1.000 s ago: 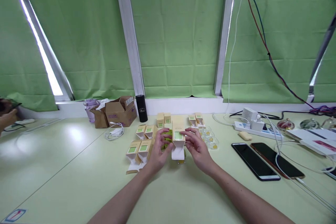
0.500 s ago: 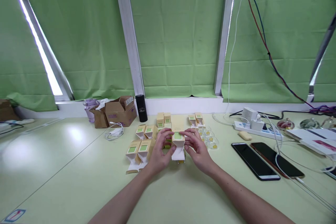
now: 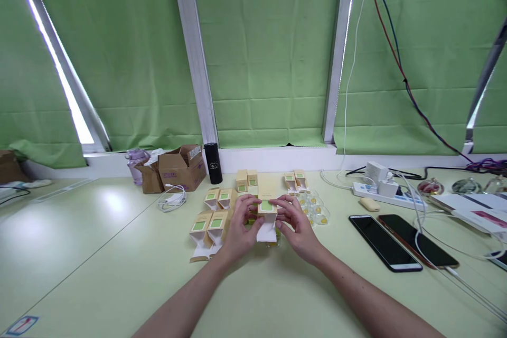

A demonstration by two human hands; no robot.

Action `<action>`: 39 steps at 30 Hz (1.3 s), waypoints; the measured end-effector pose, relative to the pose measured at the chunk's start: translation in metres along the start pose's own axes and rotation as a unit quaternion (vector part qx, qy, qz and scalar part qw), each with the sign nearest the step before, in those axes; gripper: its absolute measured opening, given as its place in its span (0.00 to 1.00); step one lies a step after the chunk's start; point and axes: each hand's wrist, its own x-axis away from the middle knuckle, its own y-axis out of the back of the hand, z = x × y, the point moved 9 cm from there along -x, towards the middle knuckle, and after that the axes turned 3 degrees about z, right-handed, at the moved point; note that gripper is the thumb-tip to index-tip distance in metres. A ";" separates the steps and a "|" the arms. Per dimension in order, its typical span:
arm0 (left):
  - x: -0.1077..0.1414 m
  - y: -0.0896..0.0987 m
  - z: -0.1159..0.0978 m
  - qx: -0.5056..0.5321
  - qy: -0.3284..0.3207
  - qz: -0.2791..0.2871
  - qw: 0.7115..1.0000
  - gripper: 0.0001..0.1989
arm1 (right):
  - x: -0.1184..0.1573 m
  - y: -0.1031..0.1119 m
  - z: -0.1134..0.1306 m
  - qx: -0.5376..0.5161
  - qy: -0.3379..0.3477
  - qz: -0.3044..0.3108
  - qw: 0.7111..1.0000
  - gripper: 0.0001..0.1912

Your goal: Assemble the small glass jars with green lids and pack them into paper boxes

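Between my two hands I hold a small cream cardboard box (image 3: 266, 206) with a green window and a white flap hanging open towards me. My left hand (image 3: 244, 223) grips its left side, thumb at the front near the flap. On the right side my right hand (image 3: 295, 223) presses with its fingers, thumb low by the flap. Under the flap a small clear piece with yellow in it (image 3: 272, 244) partly shows. Several like boxes with open flaps (image 3: 208, 227) stand left of my left hand. Clear plastic holders with yellow contents (image 3: 315, 207) lie beyond my right hand.
Two more boxes (image 3: 296, 180) stand at the back right, others (image 3: 246, 179) at the back. Left are a brown carton (image 3: 182, 168), a black bottle (image 3: 213, 163) and a charger (image 3: 173, 198). Right are phones (image 3: 385, 243), a power strip (image 3: 390, 198) and loose cables.
The held box has shifted very slightly left, and its flap hangs a little to the left. More of the clear piece beneath shows. Both hands keep hold of the box.
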 end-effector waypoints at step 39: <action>0.001 -0.006 -0.007 -0.059 -0.013 0.018 0.998 0.14 | -0.004 0.002 -0.006 0.022 -0.017 -0.031 0.999 0.16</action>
